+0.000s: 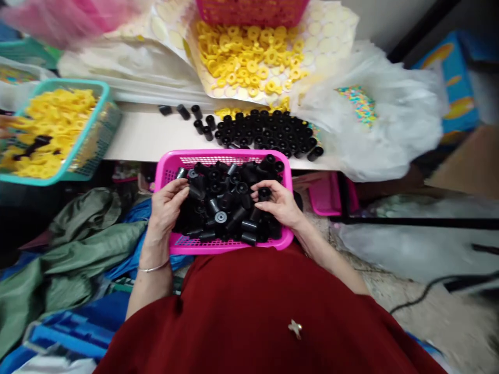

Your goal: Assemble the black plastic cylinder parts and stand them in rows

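Note:
A pink plastic basket (224, 154) full of short black plastic cylinders (236, 215) rests against my lap at the table's edge. At its left side my left hand (170, 200) is closed, thumb and fingers on a black cylinder (196, 190). Over the right part of the basket my right hand (277, 201) pinches another black cylinder (264, 194), its round end turned up. Many more black cylinders (268, 130) stand upright in a packed group on the table beyond the basket, with a few loose ones to their left.
Yellow plastic rings (249, 57) lie on a patterned sheet behind the cylinders. A turquoise basket (105, 98) of yellow pieces stands at left, with part of another person's hand (5, 126) at its edge. White plastic bags (390, 114) lie at right, beside a blue box (448, 78).

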A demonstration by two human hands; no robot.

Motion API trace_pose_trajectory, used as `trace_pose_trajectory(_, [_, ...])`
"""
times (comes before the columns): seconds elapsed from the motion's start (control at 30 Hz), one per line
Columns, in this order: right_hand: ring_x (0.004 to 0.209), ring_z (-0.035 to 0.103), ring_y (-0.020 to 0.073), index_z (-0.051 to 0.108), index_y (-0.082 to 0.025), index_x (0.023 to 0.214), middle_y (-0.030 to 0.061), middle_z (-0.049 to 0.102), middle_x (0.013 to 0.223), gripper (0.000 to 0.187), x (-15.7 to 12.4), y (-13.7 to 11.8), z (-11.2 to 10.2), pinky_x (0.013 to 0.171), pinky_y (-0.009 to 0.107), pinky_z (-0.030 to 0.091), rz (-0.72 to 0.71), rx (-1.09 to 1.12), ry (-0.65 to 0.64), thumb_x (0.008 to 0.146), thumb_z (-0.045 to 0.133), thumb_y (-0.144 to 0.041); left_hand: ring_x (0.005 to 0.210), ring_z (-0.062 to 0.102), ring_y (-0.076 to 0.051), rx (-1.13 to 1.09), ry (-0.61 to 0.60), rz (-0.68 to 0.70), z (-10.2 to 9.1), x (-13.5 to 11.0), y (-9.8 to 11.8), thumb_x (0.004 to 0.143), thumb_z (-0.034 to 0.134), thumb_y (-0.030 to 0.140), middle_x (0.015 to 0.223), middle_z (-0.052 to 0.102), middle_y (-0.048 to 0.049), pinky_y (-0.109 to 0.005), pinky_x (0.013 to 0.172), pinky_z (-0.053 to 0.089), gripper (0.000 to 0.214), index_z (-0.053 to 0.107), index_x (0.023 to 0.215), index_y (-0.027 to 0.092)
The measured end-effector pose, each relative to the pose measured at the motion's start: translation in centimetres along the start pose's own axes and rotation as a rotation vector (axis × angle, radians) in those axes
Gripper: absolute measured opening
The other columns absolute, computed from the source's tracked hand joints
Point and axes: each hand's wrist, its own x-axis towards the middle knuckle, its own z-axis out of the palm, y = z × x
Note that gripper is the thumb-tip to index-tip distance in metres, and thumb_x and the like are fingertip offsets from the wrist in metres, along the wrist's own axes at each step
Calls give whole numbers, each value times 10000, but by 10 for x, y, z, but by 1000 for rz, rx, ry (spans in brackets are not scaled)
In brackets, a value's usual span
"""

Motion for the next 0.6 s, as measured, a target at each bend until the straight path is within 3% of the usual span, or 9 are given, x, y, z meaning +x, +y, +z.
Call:
trace_pose_trajectory(0.17, [897, 621, 162, 633, -235, 1003, 15, 557, 999, 442, 5, 4, -5, 891, 364, 530, -103, -43, 103, 632, 825, -381, 771, 640, -170, 53, -3, 19, 4, -2, 1, 588, 784, 323, 843, 716, -21, -311, 778, 550, 347, 725, 910, 206])
trace_pose_trajectory(0.3, [927, 581, 177, 650, -244, 1038, 17, 544, 977, 381, 2, 3, -9, 881, 362, 504, -129, -167, 105, 684, 757, -335, 772, 627, -183, 143, 11, 56, 3, -3, 4, 587, 766, 341, 881, 703, -30, -336, 768, 546, 378, 706, 936, 208])
trace_pose_trajectory(0.4, [957, 578, 184, 639, -244, 1026, 18, 560, 982, 315, -2, 2, -9, 911, 372, 472, -174, -246, 115, 712, 669, -236, 720, 592, -168, 418, 75, 138, 0, -1, 2, 648, 677, 317, 876, 681, -31, -333, 735, 524, 338, 691, 968, 209])
trace_pose_trajectory(0.5, [953, 582, 188, 624, -241, 1001, 20, 579, 986, 293, -4, 3, -8, 901, 378, 470, -183, -314, 122, 712, 612, -194, 785, 601, -190, 726, 118, 268, -2, -2, -1, 704, 560, 242, 884, 677, -46, -351, 799, 500, 251, 690, 916, 207])
trace_pose_trajectory(0.6, [932, 588, 189, 620, -240, 1008, 20, 588, 977, 305, -4, 5, -7, 861, 371, 484, -168, -332, 118, 707, 609, -192, 852, 600, -227, 884, -3, 339, -3, -9, -2, 753, 499, 235, 877, 689, -68, -386, 852, 478, 226, 695, 860, 199])
